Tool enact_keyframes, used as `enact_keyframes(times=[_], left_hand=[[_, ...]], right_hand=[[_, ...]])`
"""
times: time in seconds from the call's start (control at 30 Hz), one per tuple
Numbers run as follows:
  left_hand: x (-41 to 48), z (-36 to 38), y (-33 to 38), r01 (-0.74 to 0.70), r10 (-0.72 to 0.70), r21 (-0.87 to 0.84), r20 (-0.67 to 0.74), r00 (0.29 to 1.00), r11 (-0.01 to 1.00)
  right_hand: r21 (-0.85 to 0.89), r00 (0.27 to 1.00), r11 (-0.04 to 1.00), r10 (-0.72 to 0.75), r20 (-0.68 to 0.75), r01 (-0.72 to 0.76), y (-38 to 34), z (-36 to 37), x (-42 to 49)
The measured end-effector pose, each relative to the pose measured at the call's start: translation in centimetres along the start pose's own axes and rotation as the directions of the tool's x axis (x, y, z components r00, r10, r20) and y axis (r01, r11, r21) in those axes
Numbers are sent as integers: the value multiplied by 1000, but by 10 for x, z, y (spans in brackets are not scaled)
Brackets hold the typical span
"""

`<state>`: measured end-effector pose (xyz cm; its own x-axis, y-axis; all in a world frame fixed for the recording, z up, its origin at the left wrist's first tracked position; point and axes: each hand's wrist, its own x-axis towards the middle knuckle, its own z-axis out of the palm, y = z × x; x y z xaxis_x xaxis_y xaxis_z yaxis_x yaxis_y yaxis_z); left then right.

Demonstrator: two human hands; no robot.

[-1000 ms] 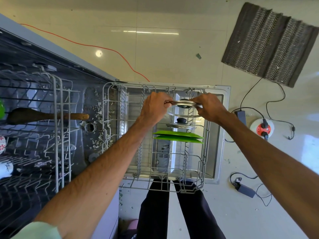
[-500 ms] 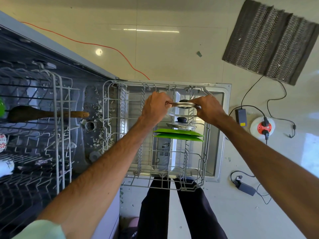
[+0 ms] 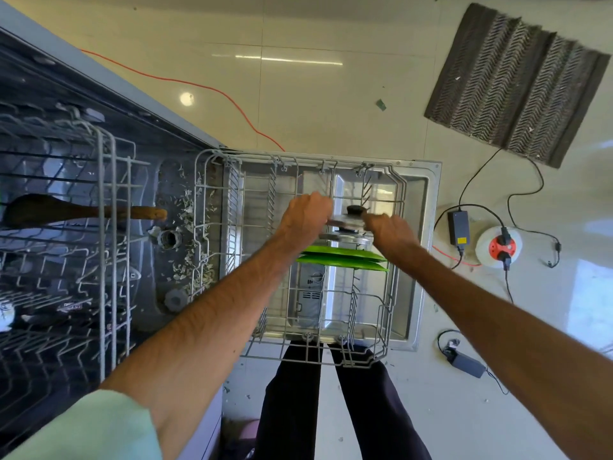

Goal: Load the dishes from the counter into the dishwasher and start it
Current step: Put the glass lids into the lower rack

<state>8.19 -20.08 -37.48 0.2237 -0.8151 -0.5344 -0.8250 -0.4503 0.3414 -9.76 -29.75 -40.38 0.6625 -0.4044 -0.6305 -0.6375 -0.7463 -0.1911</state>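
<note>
The lower rack (image 3: 212, 180) is pulled out over the open dishwasher door (image 3: 428, 200). In it stand two green plates (image 3: 345, 258) on edge and a glass pot lid (image 3: 351, 239) just behind them. A second glass lid (image 3: 348, 220) with a black knob is held on edge above the rack. My left hand (image 3: 306, 215) grips its left rim and my right hand (image 3: 389, 229) grips its right rim. Part of the lid is hidden by my fingers.
The upper rack (image 3: 106, 227) at left holds a wooden spoon (image 3: 79, 210) and small white items. Food scraps litter the tub floor (image 3: 185, 240). On the floor lie a grey mat (image 3: 517, 81), an orange cable (image 3: 212, 91), a power socket (image 3: 497, 247) and adapters. My legs (image 3: 298, 393) stand in front of the rack.
Both hands have tilted the held lid and lowered it slightly toward the rack; its black knob now shows on top. My right hand has dropped lower.
</note>
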Motion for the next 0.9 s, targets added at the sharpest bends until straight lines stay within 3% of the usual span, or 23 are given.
enact_keyframes(times=[0.1, 0.37, 0.53, 0.73, 0.9], left_hand=[[-6, 14, -1, -9, 8, 23, 28, 1000, 1000], [-40, 21, -23, 199, -200, -42, -12, 980, 979], [-70, 7, -23, 229, -230, -26, -32, 973, 973], [-112, -26, 2, 237, -242, -68, -71, 968, 969], [-181, -79, 46, 215, -224, -138, -48, 973, 967]], right_hand=[[-53, 999, 998, 33, -13, -34, -7, 22, 4], [-52, 998, 997, 63, 9, -62, -6, 24, 17], [164, 983, 974, 170, -69, -157, -23, 16, -17], [391, 950, 907, 247, -191, -157, -66, -12, -80], [498, 947, 846, 292, -133, -191, -108, -58, -127]])
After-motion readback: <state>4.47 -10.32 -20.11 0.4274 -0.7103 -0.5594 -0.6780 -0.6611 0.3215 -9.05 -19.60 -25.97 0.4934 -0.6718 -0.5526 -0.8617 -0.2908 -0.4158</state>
